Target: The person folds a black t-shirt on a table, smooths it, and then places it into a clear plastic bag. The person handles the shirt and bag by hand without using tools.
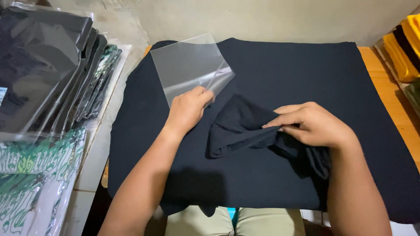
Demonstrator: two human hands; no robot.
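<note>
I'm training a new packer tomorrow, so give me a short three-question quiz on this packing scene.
1. True or false: the left hand holds a clear plastic bag by its lower edge.
2. What does the right hand pinch?
A. a yellow garment
B. a small folded dark cloth
C. a pair of scissors
3. Fill in: the stack of bagged garments lies on the person's ____ side.

Key
1. True. The bag is lifted above the dark garment spread over the wooden table.
2. B. The fingers grip it at its right end.
3. Left. Yellow garments lie at the far right.
</note>
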